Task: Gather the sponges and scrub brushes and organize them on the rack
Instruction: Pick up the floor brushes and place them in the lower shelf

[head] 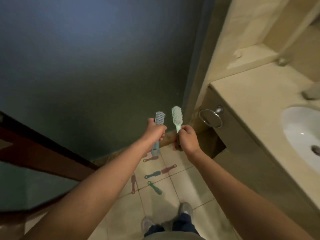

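1. Left hand [155, 131]: fingers curled round blue brush [159, 118], head up.
2. Right hand [187, 138]: fingers pinching green brush [176, 116] by handle, upright.
3. Both held above floor [187, 184]; several more brushes [153, 174] scattered on tiles below.

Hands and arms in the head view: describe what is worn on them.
The left hand and right hand are bare, with no gloves, rings, watch or bracelet. No sleeve shows anywhere up to the frame's edge. Slight blur hides finer marks.
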`<state>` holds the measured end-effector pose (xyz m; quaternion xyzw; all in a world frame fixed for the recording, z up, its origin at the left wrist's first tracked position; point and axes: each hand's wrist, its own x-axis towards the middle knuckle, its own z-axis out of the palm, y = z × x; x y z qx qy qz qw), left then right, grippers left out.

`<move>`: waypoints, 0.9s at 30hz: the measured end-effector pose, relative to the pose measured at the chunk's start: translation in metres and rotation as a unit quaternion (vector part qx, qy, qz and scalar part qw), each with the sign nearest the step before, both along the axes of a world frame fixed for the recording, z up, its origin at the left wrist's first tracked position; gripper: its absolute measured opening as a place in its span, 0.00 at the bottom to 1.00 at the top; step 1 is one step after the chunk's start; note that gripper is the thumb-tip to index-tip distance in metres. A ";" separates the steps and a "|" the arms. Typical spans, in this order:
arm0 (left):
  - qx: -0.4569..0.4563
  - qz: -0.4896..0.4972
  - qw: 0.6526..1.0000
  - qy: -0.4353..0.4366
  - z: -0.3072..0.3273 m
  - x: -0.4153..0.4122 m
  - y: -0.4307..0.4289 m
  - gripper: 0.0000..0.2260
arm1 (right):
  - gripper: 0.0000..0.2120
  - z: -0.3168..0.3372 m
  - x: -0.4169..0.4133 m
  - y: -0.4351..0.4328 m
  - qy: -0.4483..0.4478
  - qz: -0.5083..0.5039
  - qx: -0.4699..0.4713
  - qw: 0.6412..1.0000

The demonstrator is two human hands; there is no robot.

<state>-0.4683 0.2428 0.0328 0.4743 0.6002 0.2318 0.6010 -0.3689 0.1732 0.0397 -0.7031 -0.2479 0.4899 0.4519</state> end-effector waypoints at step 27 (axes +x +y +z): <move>0.075 -0.328 0.937 -0.091 0.076 0.386 -0.151 0.05 | 0.10 0.062 0.343 -0.208 -0.037 -0.343 0.022 0.938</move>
